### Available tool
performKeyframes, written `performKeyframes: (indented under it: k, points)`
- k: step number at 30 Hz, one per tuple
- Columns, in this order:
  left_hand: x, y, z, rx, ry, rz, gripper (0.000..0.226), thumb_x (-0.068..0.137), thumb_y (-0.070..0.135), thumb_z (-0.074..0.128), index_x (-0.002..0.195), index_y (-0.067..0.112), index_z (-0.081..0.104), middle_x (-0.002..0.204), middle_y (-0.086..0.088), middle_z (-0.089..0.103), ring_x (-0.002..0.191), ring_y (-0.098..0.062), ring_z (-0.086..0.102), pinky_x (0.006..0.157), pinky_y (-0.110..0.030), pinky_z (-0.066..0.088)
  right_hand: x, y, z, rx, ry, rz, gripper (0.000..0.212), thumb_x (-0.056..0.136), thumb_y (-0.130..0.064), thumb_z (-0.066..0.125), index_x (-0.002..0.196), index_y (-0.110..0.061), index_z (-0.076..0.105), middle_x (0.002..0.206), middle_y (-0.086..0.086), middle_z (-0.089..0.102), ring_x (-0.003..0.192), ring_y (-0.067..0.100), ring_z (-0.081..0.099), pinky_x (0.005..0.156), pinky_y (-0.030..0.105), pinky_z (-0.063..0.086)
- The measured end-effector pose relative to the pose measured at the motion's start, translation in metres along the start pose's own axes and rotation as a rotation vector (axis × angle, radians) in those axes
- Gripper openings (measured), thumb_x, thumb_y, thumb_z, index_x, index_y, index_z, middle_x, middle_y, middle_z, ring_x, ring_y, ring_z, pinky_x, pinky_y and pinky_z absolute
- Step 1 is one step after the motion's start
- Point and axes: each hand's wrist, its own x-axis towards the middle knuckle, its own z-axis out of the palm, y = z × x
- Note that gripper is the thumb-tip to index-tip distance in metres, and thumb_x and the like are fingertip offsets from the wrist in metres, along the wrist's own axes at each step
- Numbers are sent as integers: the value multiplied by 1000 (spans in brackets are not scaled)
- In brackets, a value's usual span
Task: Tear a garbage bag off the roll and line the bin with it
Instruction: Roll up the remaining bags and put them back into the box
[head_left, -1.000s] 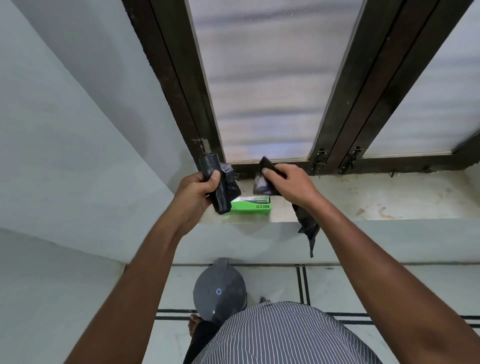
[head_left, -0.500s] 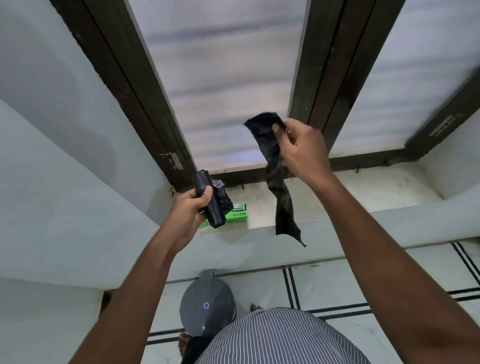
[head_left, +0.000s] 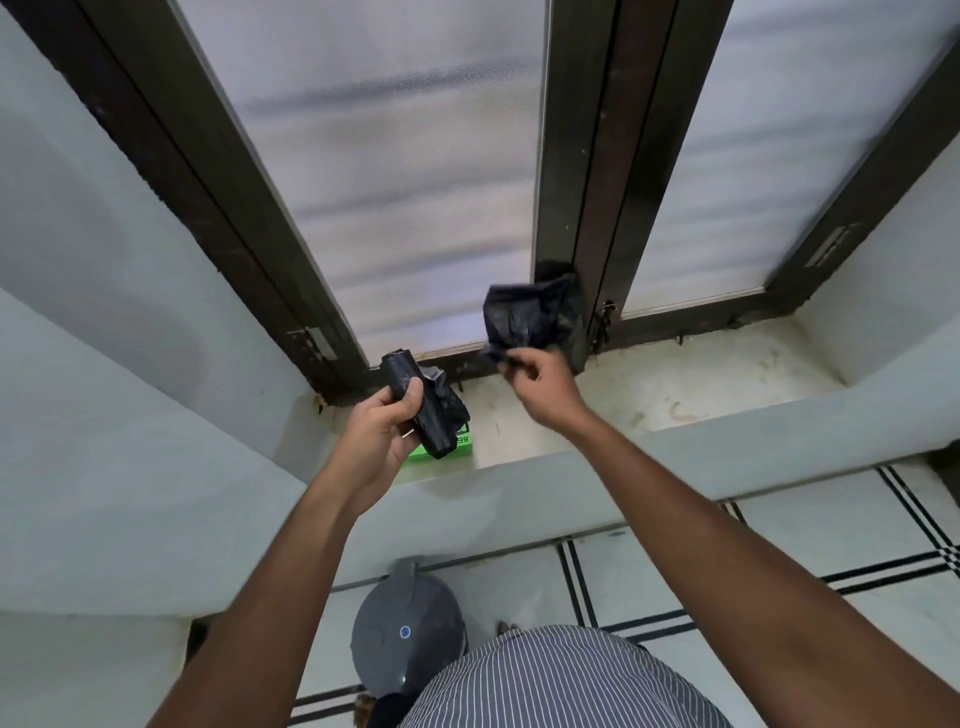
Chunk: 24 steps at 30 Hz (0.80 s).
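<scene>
Tearing appears done: the bag (head_left: 530, 317) is separate from the roll (head_left: 421, 410), with no film joining them. The left hand (head_left: 376, 431) has its fingers wrapped round the roll, above the sill's (head_left: 701, 384) front edge, over a green box (head_left: 457, 447). The right hand (head_left: 543, 387) pinches the crumpled bag above the sill, near the window frame. Lining is outstanding: the bin (head_left: 405, 639) stands on the floor below the sill with its lid closed. The bag is not yet opened out.
</scene>
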Motion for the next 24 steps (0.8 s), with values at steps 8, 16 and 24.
performKeyframes:
  k: [8,16,24]
  points:
    - [-7,-10,-7,118,71,-32,27,108,20,64,133,13,70,121,-1,81,114,-17,76,98,-41,55,-13,36,33,-193,-107,148,61,96,-10,59,152,-32,67,150,9,62,90,12,67,75,19,56]
    - [-14,-21,-29,142,156,-70,38,100,31,74,135,17,71,105,1,77,83,-16,58,83,-30,48,-54,29,28,-746,-240,141,90,105,-27,58,175,-49,5,175,25,12,79,32,61,65,36,49]
    - [-14,-26,-34,44,136,-83,34,100,21,74,132,11,67,120,-12,77,100,-23,76,102,-37,59,-77,1,36,-202,-139,220,58,110,-71,41,143,-31,66,107,4,80,86,26,82,83,48,66]
